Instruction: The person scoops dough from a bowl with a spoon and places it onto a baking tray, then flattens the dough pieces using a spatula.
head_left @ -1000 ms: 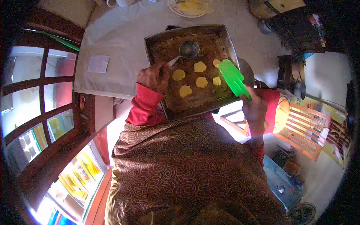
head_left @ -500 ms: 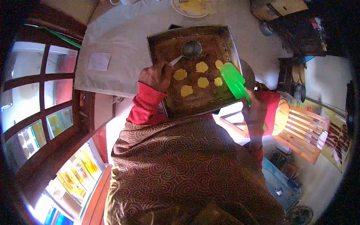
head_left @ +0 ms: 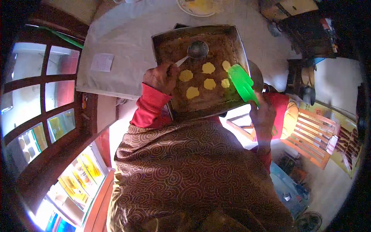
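A square metal baking tray (head_left: 208,106) with a worn brown surface sits before me, several pale yellow dough rounds (head_left: 208,68) lying on it. My left hand (head_left: 162,78), over the tray's left side, is closed around the light handle of a ladle (head_left: 198,50). The ladle's round grey bowl is above the upper part of the tray. Closed on the handle end of a green spatula (head_left: 240,82) is my right hand (head_left: 262,112), at the tray's right edge. The spatula's broad blade hangs by the rounds at the right, partly covering that area.
A covered table (head_left: 121,46) extends beyond the tray, with a sheet of paper (head_left: 102,62) on its left. At the far end stands a plate (head_left: 193,14) with something yellow. A wooden chair (head_left: 309,135) is to my right, a paned window (head_left: 42,81) to my left.
Both hands and their tools stay nearly in place. The green spatula has shifted very slightly right. The dough rounds look the same.
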Available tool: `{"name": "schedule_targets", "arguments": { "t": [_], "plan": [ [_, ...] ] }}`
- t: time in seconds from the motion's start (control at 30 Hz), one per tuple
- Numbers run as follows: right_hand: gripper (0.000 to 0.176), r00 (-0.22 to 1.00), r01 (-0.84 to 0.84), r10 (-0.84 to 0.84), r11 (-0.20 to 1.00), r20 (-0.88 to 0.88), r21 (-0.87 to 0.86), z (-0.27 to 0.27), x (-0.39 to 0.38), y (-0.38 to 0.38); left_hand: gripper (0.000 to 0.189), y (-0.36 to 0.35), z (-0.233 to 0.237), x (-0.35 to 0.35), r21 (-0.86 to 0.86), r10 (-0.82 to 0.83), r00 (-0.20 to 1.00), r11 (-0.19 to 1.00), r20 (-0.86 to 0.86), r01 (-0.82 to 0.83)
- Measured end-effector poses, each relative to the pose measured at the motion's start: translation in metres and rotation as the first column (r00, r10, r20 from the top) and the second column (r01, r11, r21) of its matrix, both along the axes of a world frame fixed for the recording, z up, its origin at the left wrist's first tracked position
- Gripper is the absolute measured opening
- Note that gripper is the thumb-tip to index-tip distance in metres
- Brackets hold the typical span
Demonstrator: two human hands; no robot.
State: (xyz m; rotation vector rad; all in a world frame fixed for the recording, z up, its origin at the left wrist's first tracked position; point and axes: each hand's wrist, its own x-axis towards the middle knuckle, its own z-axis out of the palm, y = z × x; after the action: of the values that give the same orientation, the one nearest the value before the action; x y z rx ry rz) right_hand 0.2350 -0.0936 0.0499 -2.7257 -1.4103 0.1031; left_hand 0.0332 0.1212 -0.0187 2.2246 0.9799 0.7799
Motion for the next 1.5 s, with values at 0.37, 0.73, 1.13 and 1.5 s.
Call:
{"name": "schedule_targets", "arguments": {
  "t": [0.37, 0.73, 1.13, 1.5],
  "plan": [
    [0.035, 0.958, -0.090, 0.080, 0.996, 0.274, 0.026, -0.008, 0.013, 0.000, 0.015, 0.001, 0.005, -0.001, -0.033, -0.036, 0.997, 0.999, -0.070, 0.034],
    [0.029, 0.968, -0.093, 0.093, 0.996, 0.232, -0.012, -0.005, 0.011, 0.002, 0.014, 0.000, 0.001, 0.001, -0.027, 0.015, 0.998, 0.999, -0.066, -0.017],
    [0.029, 0.998, 0.006, -0.006, 1.000, 0.068, -0.004, -0.005, 0.011, 0.001, 0.014, 0.002, -0.001, 0.000, -0.003, -0.011, 0.999, 1.000, -0.046, 0.011],
    [0.029, 0.996, -0.038, 0.033, 0.997, 0.077, 0.062, -0.011, 0.010, -0.001, 0.013, 0.000, 0.006, 0.001, -0.028, 0.004, 0.997, 1.000, -0.079, -0.006]
  ]
}}
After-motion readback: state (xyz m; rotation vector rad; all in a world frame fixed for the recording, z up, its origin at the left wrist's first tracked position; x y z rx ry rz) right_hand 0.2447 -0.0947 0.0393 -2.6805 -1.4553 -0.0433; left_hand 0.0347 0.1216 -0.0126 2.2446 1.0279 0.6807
